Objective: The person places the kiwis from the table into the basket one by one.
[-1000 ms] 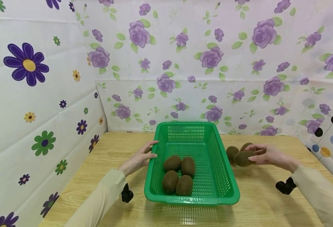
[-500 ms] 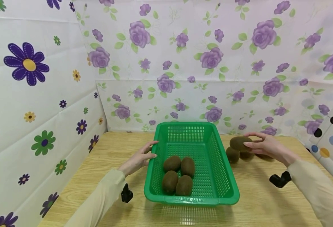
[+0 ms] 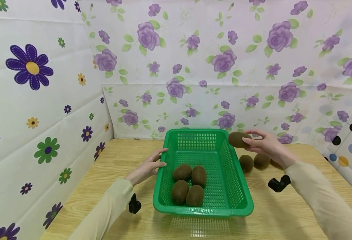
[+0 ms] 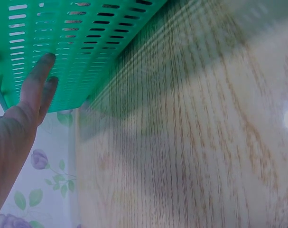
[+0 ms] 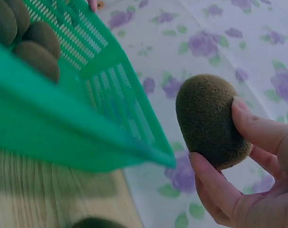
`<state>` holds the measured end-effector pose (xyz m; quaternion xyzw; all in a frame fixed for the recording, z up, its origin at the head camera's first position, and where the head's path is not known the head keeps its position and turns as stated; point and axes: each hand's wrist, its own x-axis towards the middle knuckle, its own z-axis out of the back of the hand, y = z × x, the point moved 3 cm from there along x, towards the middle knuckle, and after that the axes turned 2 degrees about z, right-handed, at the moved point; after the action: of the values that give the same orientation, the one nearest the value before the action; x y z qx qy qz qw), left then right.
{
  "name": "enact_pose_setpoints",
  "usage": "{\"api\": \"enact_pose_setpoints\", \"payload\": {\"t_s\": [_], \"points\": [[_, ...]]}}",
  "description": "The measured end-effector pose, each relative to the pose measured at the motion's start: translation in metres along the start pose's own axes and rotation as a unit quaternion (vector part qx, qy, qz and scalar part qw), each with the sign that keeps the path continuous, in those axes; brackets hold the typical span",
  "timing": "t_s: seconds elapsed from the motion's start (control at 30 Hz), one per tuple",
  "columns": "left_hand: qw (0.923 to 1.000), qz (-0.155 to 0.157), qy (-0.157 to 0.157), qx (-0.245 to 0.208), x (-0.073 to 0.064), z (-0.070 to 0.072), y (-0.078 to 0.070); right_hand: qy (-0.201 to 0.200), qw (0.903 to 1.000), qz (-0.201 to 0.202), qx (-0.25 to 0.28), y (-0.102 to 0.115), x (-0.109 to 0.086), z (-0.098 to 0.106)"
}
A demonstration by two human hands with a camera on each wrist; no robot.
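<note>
Wood tbl (image 3: 119,160): far-R kiwi (image 3: 275,164) part. hidden by R hand (image 3: 266,145).

The lettering (image 3: 202,210) on the near rim (image 3: 239,211) of the green basket (image 3: 244,188) cannot be read.

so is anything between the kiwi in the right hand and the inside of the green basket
Only the basket's right rim: the kiwi, held in the right hand, seems beside it. Nothing else visible stands between.

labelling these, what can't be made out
Head: rightmost kiwi, mostly hidden by the right hand.
Head: lettering on the basket rim, too small.
Left wrist: left hand, cut off by the left edge.
Right wrist: dark thing, cut off by the bottom edge.
</note>
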<state>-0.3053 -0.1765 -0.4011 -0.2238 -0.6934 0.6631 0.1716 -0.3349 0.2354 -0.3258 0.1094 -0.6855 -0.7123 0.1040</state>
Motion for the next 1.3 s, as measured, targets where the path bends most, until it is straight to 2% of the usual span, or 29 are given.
{"api": "enact_pose_setpoints", "payload": {"t_s": [0.27, 0.5, 0.87, 1.07, 1.3], "points": [[1.0, -0.002, -0.008, 0.003, 0.001, 0.004, 0.004, -0.004, 0.9999, 0.012, 0.001, 0.013, 0.02, -0.041], [0.9999, -0.001, -0.012, 0.001, -0.001, 0.004, 0.003, -0.004, 1.0, 0.005, 0.001, 0.01, 0.041, -0.08], [0.9999, -0.003, -0.015, 0.005, 0.001, 0.003, 0.004, -0.008, 0.9996, -0.025, -0.005, -0.009, 0.064, -0.128], [1.0, -0.007, -0.001, -0.002, 0.002, 0.002, 0.004, 0.009, 0.9994, -0.033, -0.001, -0.027, 0.073, -0.145], [0.9999, -0.005, -0.007, -0.009, 0.002, 0.001, 0.003, 0.004, 0.9987, -0.05, 0.009, -0.051, 0.08, -0.16]]}}
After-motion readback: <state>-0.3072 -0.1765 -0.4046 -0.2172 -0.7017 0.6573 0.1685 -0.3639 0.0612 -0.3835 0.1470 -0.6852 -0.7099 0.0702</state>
